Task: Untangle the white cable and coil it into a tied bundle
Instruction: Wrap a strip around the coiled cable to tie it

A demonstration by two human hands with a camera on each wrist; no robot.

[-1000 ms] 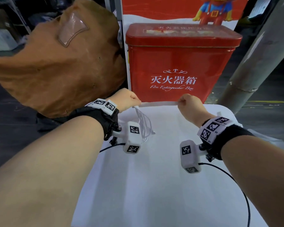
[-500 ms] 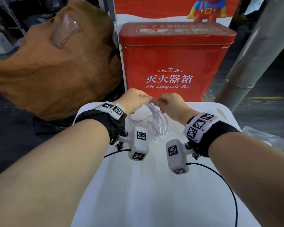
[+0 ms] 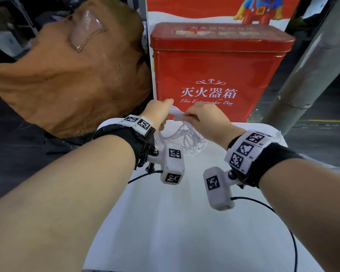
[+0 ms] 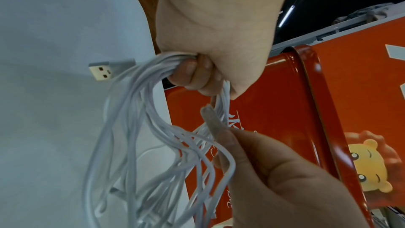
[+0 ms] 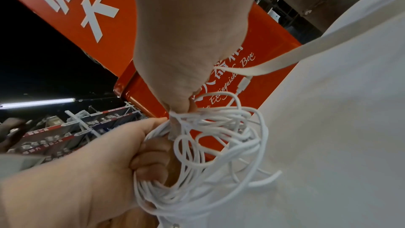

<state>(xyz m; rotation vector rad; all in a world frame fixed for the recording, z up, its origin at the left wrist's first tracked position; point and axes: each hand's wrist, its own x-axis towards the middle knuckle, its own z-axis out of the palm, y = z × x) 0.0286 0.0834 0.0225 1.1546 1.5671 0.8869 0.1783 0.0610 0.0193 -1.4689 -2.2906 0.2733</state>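
one white cable [image 3: 182, 134], many loops, gripped in left hand [image 3: 159, 112]. right hand [image 3: 206, 120] pinches one flat tie strip [image 4: 211, 120] beside it.

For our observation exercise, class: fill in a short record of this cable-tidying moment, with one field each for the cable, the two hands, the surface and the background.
Cable: thin white USB cable, gathered in loose loops, not yet tied
Left hand: left hand grips the loops in a fist
Right hand: right hand pinches a flat translucent strap beside the bundle
Surface: white table below the loops
Background: red metal fire extinguisher box, brown sack
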